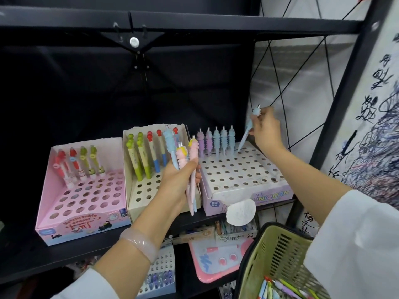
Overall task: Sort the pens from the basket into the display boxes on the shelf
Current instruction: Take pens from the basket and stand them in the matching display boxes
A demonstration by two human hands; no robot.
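Placement step: right hand (266, 131) pinching blue unicorn pen (248, 129) over UNICORN box (237, 178), left hand (180, 180) gripping 3 spare pens (185, 160); next, tip into free back-row hole.

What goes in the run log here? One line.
right hand: lowering blue pen into unicorn box | left hand: holds pen bunch

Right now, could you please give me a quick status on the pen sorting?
Right hand pinching light blue ridged pen, tip over unicorn box back row. Left hand gripping pink and blue pen bunch. Nothing blocking the holes.
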